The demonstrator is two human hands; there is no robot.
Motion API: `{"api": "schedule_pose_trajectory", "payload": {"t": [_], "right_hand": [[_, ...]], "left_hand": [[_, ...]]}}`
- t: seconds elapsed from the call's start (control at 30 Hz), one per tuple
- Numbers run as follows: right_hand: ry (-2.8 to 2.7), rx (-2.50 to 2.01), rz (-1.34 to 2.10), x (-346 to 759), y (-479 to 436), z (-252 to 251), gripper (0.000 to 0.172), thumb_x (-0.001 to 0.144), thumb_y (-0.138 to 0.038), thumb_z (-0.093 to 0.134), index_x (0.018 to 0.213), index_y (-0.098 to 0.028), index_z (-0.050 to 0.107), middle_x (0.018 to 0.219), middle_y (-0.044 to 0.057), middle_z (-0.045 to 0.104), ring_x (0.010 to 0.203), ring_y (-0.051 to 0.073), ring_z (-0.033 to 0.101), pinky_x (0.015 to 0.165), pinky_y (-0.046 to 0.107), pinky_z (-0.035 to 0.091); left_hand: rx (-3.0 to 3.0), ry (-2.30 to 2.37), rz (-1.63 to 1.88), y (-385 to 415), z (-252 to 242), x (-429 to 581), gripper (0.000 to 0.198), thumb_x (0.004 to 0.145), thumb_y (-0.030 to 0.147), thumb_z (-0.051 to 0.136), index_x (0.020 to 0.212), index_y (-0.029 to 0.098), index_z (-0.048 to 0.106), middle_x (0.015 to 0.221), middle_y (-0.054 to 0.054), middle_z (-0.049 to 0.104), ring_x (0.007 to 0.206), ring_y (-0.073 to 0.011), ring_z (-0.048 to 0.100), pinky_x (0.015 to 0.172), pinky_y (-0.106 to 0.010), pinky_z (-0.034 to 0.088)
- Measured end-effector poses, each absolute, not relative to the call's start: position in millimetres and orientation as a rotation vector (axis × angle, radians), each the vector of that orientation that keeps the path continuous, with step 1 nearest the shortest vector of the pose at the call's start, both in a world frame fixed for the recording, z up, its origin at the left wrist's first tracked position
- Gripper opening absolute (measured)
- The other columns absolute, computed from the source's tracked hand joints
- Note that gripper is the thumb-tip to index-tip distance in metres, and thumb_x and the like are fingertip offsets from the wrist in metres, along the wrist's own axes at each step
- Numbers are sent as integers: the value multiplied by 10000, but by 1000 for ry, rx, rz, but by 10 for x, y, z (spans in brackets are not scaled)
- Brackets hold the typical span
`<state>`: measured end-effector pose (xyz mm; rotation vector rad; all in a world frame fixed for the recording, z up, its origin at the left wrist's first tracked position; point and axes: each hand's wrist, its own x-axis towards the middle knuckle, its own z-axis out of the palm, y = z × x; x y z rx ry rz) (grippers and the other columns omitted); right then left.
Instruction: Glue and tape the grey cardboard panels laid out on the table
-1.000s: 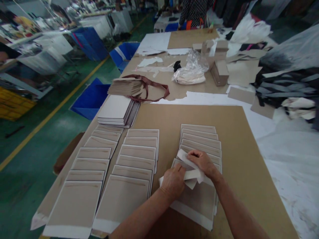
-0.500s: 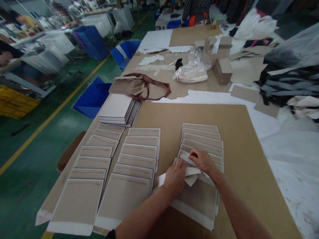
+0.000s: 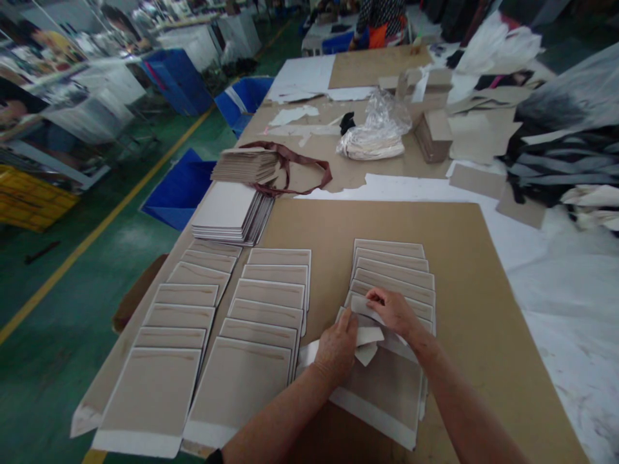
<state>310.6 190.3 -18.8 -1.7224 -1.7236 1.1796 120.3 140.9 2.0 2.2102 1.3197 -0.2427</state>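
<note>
Three overlapping rows of flat grey-brown cards with white borders lie on a brown cardboard sheet. Both hands work over the right row. My left hand is closed, pinching white paper strips at the near end of that row. My right hand is also closed, fingers pinching a white strip on a card just beyond. The left row and the middle row lie untouched.
A stack of white-topped cards and a stack of brown cards with a dark red ribbon sit beyond. A plastic bag, small boxes and dark fabric fill the far table. Blue bins stand left. A person works at the far end.
Both hands stay on the right row; the white strips between them have shifted slightly as the left hand slid a little to the right and down.
</note>
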Motion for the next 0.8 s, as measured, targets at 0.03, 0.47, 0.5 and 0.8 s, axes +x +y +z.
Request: {"api": "schedule_pose_trajectory", "payload": {"t": [0.03,0.47,0.5,0.8], "right_hand": [[-1757,-1751,1145,3098,1902,-214,141,798,-283,552,850,-228,670,794,13,711,748,182,630,739,300,433],[-1838,-1904,1037,3021,1908,-237,121,825,-253,528,866,-221,637,796,29,693,747,182,622,704,284,401],[-1836,-1910,1033,3019,1908,-236,119,824,-248,526,860,-220,636,794,29,694,744,182,622,702,283,401],[-1832,-1951,993,3008,1916,-267,81,796,-221,549,811,-224,628,768,26,692,729,186,625,683,277,401]], "left_hand": [[2209,1308,-229,1407,13,1196,570,784,51,481,1329,179,374,1516,-129,270,1181,-249,537,997,-370,458],[2260,1297,-190,1491,-28,1234,748,755,51,427,1470,126,219,1589,-134,175,1248,-267,506,998,-363,456],[2268,1288,-202,1500,-38,1237,758,749,55,431,1474,123,219,1594,-129,163,1236,-267,518,991,-357,462],[2312,1280,-298,1512,-58,1283,834,712,114,485,1493,118,193,1605,-105,132,1148,-245,576,925,-348,513]]}}
